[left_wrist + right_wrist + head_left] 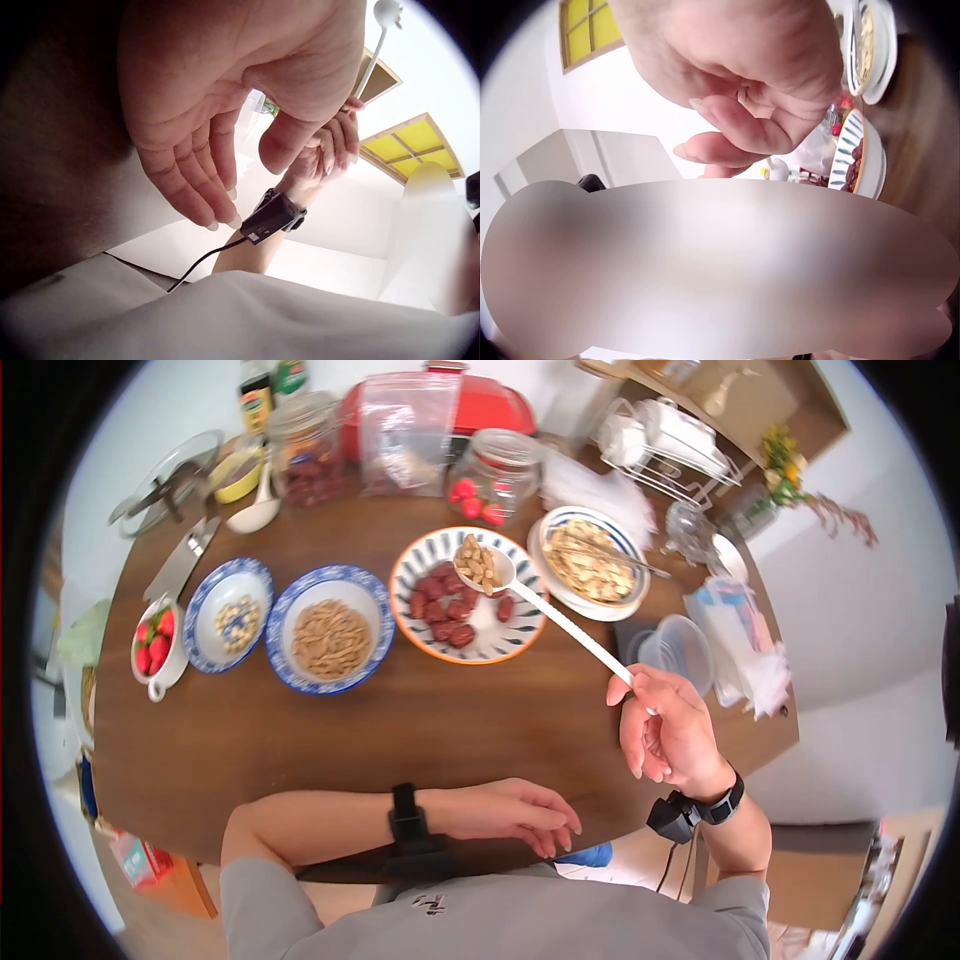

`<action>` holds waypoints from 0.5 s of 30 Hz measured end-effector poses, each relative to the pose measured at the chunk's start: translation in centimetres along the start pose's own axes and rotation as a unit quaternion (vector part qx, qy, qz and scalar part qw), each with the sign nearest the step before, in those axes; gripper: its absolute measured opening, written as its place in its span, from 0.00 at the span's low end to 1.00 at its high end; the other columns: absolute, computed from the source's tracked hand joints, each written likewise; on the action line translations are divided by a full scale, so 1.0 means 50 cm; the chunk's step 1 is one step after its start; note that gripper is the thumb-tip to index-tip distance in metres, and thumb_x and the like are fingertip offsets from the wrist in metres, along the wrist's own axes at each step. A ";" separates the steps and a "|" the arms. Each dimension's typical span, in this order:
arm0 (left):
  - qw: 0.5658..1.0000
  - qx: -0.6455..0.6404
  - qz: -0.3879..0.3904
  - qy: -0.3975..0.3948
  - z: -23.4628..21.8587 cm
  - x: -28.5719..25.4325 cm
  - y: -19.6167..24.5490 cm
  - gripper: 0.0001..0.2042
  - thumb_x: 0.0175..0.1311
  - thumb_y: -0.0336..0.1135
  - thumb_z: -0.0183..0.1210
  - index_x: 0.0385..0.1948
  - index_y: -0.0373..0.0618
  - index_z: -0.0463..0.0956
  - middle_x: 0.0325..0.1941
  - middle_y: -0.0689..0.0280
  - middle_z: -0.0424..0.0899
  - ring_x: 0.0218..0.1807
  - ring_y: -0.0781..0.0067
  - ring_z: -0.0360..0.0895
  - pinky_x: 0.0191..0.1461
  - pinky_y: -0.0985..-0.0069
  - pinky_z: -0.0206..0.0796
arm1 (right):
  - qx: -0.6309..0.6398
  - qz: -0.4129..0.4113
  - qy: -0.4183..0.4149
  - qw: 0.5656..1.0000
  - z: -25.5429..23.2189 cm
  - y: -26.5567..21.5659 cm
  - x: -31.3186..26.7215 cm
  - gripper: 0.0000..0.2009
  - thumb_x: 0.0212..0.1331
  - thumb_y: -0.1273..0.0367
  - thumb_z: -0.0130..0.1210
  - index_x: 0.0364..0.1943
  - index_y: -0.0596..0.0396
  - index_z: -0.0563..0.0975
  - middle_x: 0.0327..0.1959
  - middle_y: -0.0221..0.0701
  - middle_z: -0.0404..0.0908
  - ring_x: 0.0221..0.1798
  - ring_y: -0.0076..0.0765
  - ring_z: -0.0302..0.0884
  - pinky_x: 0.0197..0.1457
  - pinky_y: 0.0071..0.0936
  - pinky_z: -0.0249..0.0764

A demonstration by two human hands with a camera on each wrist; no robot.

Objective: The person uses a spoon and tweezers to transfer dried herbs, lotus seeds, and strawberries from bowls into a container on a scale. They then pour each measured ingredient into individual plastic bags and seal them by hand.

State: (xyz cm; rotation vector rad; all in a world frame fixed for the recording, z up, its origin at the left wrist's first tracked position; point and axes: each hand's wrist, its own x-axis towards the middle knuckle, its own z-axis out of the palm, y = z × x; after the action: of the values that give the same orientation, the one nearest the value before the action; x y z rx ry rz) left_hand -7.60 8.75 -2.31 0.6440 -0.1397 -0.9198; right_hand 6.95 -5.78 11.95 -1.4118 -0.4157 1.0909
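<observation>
My right hand (672, 725) grips the end of the long handle of a white ladle (585, 638). Tan-brown pieces (477, 563) fill the ladle's head, which is over an orange-rimmed bowl (405, 565) holding dark red dates (440, 605). Left of that, a blue-rimmed bowl (378, 610) contains similar tan-brown strips (330, 640). My left hand (515, 815) lies at the table's front edge, holding nothing, its fingers loosely bent. In the left wrist view, the ladle (386, 15) is raised beyond the left hand (225, 97). A blurred patch covers much of the right wrist view, below the right hand (742, 82).
Further left are a bowl of pale seeds (203, 625), a cup of strawberries (178, 672) and a cleaver (180, 565). Chopsticks lie across a bowl of pale slices (590, 598). Glass jars (500, 455) line the back; plastic containers (685, 650) stand at right.
</observation>
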 end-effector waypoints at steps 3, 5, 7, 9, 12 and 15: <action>1.000 -0.014 0.000 0.001 -0.007 0.002 -0.004 0.14 0.73 0.35 0.49 0.53 0.38 0.72 0.49 0.61 0.79 0.46 0.75 0.77 0.57 0.75 0.68 | 0.025 -0.019 0.047 0.998 -0.045 0.010 -0.052 0.16 0.72 0.66 0.34 0.41 0.63 0.72 0.12 0.39 0.74 0.04 0.24 0.58 0.07 0.17 0.50; 0.999 -0.026 0.000 0.019 -0.007 0.001 -0.002 0.14 0.73 0.34 0.49 0.54 0.38 0.71 0.50 0.61 0.79 0.47 0.74 0.77 0.58 0.75 0.68 | 0.031 -0.035 0.088 0.995 -0.077 0.019 -0.088 0.16 0.72 0.65 0.35 0.41 0.63 0.72 0.11 0.39 0.74 0.04 0.24 0.57 0.06 0.17 0.50; 1.000 -0.019 -0.007 0.016 -0.003 -0.001 0.003 0.14 0.73 0.33 0.48 0.54 0.37 0.71 0.50 0.61 0.79 0.47 0.74 0.77 0.58 0.74 0.68 | 0.028 -0.047 0.132 0.990 -0.106 0.028 -0.128 0.16 0.72 0.65 0.35 0.40 0.63 0.73 0.11 0.38 0.73 0.04 0.24 0.57 0.06 0.17 0.50; 1.000 -0.013 -0.009 0.017 -0.003 -0.001 0.004 0.14 0.73 0.33 0.47 0.54 0.37 0.71 0.50 0.61 0.79 0.47 0.73 0.77 0.58 0.74 0.68 | 0.033 -0.064 0.193 0.979 -0.135 0.047 -0.166 0.16 0.72 0.65 0.35 0.39 0.63 0.73 0.10 0.37 0.73 0.03 0.22 0.56 0.06 0.17 0.51; 1.000 -0.020 0.000 0.007 -0.006 -0.001 0.002 0.14 0.74 0.33 0.46 0.55 0.37 0.70 0.51 0.60 0.78 0.48 0.72 0.77 0.58 0.74 0.67 | 0.037 -0.061 0.286 0.956 -0.169 0.073 -0.214 0.16 0.72 0.64 0.35 0.38 0.62 0.73 0.09 0.35 0.72 0.03 0.21 0.55 0.06 0.16 0.51; 1.000 -0.031 0.002 0.003 -0.006 -0.001 0.002 0.15 0.73 0.34 0.49 0.55 0.37 0.70 0.50 0.61 0.78 0.48 0.74 0.76 0.58 0.75 0.68 | 0.033 -0.056 0.328 0.943 -0.200 0.100 -0.242 0.16 0.72 0.64 0.35 0.38 0.62 0.73 0.09 0.34 0.72 0.04 0.20 0.56 0.06 0.16 0.52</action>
State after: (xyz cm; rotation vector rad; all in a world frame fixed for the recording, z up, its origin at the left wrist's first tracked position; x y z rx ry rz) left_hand -7.44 8.98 -2.48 0.5896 -0.1062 -0.9145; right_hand 7.22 -22.13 9.86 -1.5734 0.0247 0.4858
